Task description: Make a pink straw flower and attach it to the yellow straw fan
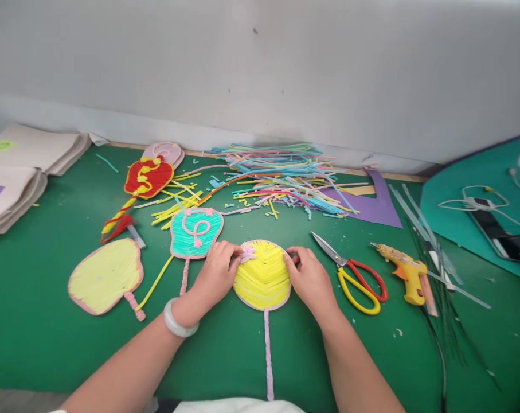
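A round yellow craft fan [262,281] with a thin lilac edge and a long lilac handle [268,355] lies flat in front of me, handle toward my body. My left hand [219,272] pinches its upper left rim beside a small lilac flower [247,252]. On the opposite rim, my right hand [310,281] grips with thumb and bent fingers. Just behind my left hand lies a turquoise fan [196,234] with a pink spiral on it. To the right of my right hand rest scissors [350,272] with red and yellow handles, blades parted.
Farther left are a pale yellow fan [107,278] and a red fan [148,176]. Coloured pipe cleaners [281,172] are heaped at the back by purple sheet material [367,206]. On the right lie a yellow glue gun [408,272], clear glue sticks [427,229] and a corded black device [492,229].
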Demonstrator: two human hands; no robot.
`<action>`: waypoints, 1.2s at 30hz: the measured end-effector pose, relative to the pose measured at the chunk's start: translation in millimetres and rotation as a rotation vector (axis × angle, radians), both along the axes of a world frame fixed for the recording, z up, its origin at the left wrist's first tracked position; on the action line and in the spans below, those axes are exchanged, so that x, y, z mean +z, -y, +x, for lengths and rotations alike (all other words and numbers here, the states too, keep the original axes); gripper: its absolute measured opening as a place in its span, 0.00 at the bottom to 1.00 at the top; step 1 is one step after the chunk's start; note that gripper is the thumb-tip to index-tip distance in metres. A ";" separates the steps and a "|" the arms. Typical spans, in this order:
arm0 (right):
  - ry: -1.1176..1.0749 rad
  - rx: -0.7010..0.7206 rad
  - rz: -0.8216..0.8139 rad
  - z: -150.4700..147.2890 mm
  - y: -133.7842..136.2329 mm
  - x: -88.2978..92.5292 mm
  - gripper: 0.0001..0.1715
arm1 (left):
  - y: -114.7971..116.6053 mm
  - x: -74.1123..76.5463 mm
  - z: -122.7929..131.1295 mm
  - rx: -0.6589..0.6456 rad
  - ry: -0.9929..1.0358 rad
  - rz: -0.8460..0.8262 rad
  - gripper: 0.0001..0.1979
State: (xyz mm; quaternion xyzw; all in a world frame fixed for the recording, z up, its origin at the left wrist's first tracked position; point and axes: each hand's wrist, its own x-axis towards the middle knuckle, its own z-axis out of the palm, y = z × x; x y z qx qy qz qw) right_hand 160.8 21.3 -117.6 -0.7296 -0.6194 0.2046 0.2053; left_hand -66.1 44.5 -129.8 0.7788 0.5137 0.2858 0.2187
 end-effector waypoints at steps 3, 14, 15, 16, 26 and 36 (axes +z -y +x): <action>-0.001 0.006 0.006 0.5 0.0 -1.0 0.15 | -0.1 1.9 -1.2 0.013 0.038 -0.007 0.05; -0.013 -0.002 -0.028 -0.7 -0.7 1.4 0.14 | -1.0 16.0 -2.9 0.016 0.197 -0.237 0.05; -0.013 -0.001 -0.033 -0.7 -0.8 1.4 0.14 | -1.0 16.1 -2.8 0.023 0.195 -0.241 0.04; -0.012 0.001 -0.035 -0.7 -0.9 1.3 0.14 | -1.1 15.9 -2.7 0.029 0.193 -0.240 0.04; -0.014 -0.003 -0.057 -1.0 -1.2 3.0 0.13 | -2.3 11.9 -4.7 0.028 0.196 -0.224 0.05; 0.007 -0.011 -0.037 -1.7 -0.6 2.6 0.13 | -2.5 8.9 -3.1 0.027 0.185 -0.286 0.05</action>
